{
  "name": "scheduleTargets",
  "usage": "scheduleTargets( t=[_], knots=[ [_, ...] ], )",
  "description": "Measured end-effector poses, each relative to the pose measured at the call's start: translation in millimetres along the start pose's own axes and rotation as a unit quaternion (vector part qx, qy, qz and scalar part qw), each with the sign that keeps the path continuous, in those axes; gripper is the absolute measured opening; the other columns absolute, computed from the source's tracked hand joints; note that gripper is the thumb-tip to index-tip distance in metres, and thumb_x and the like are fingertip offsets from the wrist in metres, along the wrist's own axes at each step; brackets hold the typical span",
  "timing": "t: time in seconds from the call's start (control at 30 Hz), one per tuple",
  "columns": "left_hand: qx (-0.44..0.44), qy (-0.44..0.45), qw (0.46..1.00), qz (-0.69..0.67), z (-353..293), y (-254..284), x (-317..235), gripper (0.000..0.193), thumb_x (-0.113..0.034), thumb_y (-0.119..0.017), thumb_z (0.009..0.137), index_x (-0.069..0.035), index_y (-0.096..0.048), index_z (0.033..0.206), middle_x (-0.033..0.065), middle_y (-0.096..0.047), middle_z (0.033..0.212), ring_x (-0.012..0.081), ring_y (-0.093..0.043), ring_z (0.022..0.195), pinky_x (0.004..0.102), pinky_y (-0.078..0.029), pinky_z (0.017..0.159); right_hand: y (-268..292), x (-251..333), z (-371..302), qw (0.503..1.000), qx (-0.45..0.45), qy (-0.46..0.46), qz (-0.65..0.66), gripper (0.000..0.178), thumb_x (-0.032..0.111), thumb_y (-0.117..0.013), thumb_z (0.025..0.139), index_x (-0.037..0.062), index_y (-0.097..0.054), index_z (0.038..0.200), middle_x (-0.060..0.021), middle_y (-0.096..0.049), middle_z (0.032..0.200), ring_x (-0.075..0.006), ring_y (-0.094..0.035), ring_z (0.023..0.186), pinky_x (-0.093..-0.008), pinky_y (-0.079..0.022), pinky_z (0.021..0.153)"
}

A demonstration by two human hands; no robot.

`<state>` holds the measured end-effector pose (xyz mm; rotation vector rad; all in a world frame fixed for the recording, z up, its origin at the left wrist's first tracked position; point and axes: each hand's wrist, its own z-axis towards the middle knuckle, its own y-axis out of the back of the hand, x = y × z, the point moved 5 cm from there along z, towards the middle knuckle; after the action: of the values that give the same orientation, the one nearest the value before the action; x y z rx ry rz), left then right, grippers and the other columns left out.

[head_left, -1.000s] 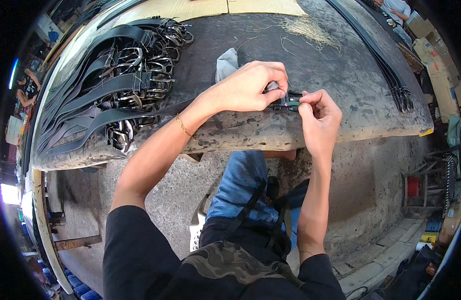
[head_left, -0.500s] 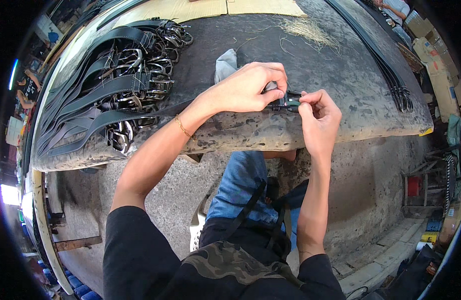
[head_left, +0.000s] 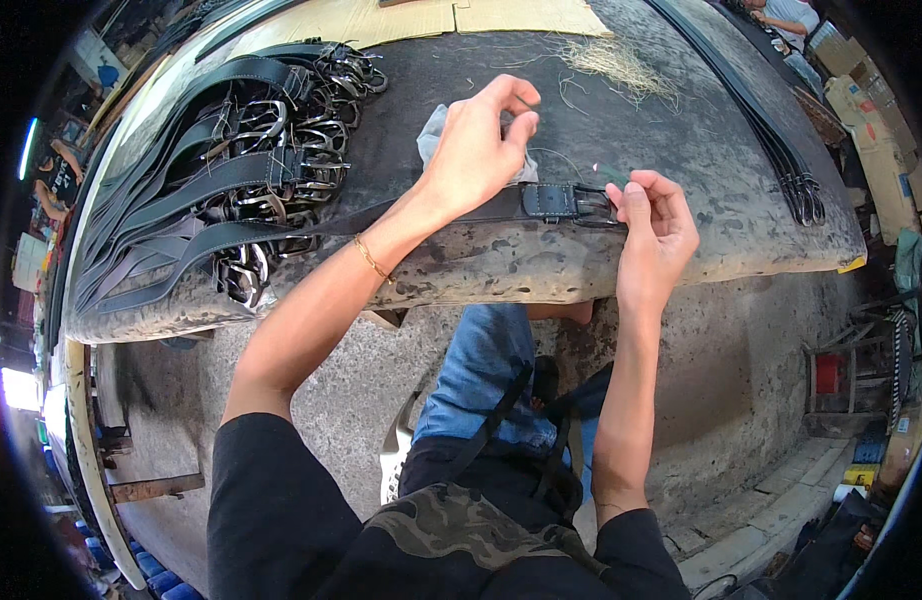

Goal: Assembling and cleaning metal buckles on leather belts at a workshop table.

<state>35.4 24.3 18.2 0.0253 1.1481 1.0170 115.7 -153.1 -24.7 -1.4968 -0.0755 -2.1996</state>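
While the left hand [head_left: 481, 150] hangs raised near twelve o'clock, the black belt [head_left: 506, 206] stretches towards two, buckle [head_left: 591, 206] beside the right hand [head_left: 656, 222]!
Out at ten o'clock sits the belt pile [head_left: 231, 172]; next, the left thumb and forefinger curl close, and whether they pinch anything I can't tell. Then comes the belt, flat on the dark work table [head_left: 706, 170]: light, I'd judge, its strap bendy, its metal buckle hard and slick, so the folded tab [head_left: 547, 201] at the buckle's nine o'clock looks the surest hold. Rightmost, at two, the right hand pinches a thin green item [head_left: 615, 176].
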Motion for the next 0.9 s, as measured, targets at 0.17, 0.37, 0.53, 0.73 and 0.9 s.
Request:
scheduleTargets(
  t=[0.17, 0.37, 0.53, 0.73, 0.9],
  knots=[
    [0.092, -0.054, 0.994, 0.016, 2.2, -5.0, -0.5, 0.018, -0.014, -0.063, 0.085, -0.002, -0.064, 0.098, 0.0099, -0.068, 0.09, 0.0175, -0.065, 0.076, 0.0296, -0.05, 0.068, -0.1, 5.0, -0.4, 0.999, -0.04, -0.02, 0.008, 0.016, 0.006, -0.062, 0.089, -0.0035, -0.063, 0.102, -0.0034, -0.063, 0.087, -0.0093, -0.06, 0.079, -0.0221, -0.048, 0.072],
    [0.17, -0.098, 0.956, 0.218, -3.6, 11.0, -8.7, 0.016, -0.014, -0.066, 0.08, -0.001, -0.066, 0.09, 0.017, -0.067, 0.09, 0.0342, -0.065, 0.084, 0.0375, -0.051, 0.073, 3.1, 0.7, 1.6, 0.999, -0.032, -0.009, 0.024, 0.014, 0.003, -0.064, 0.088, -0.0043, -0.064, 0.1, -0.0046, -0.063, 0.087, -0.0099, -0.06, 0.079, -0.0226, -0.049, 0.073],
    [0.031, -0.1, 0.992, 0.072, -4.4, 14.5, -25.0, 0.011, -0.008, -0.063, 0.081, 0.0, -0.067, 0.087, 0.0138, -0.068, 0.085, 0.0252, -0.067, 0.075, 0.0324, -0.051, 0.068, 7.3, 1.7, 1.4, 0.995, -0.026, -0.009, 0.092, 0.014, 0.0, -0.065, 0.086, -0.0047, -0.064, 0.099, -0.0053, -0.063, 0.087, -0.0124, -0.061, 0.081, -0.0257, -0.052, 0.078],
    [0.25, -0.228, 0.94, 0.03, -29.8, -18.9, -34.4, 0.02, -0.005, -0.07, 0.072, 0.0, -0.066, 0.091, 0.0108, -0.061, 0.095, 0.0296, -0.058, 0.093, 0.0364, -0.048, 0.08, 9.6, -1.0, -1.0, 0.982, -0.044, 0.01, 0.181, 0.014, -0.007, -0.065, 0.083, -0.0063, -0.063, 0.097, -0.0075, -0.06, 0.094, -0.0141, -0.059, 0.086, -0.0335, -0.055, 0.086],
    [0.205, -0.278, 0.937, 0.054, -46.5, -14.0, -36.0, 0.021, -0.004, -0.069, 0.074, -0.002, -0.067, 0.095, 0.01, -0.062, 0.095, 0.0288, -0.059, 0.095, 0.0375, -0.048, 0.082, 9.2, -4.4, 0.3, 0.985, -0.037, 0.016, 0.166, 0.016, -0.009, -0.068, 0.079, -0.0056, -0.063, 0.094, -0.0065, -0.059, 0.097, -0.0136, -0.055, 0.089, -0.0307, -0.055, 0.084]
  ],
)
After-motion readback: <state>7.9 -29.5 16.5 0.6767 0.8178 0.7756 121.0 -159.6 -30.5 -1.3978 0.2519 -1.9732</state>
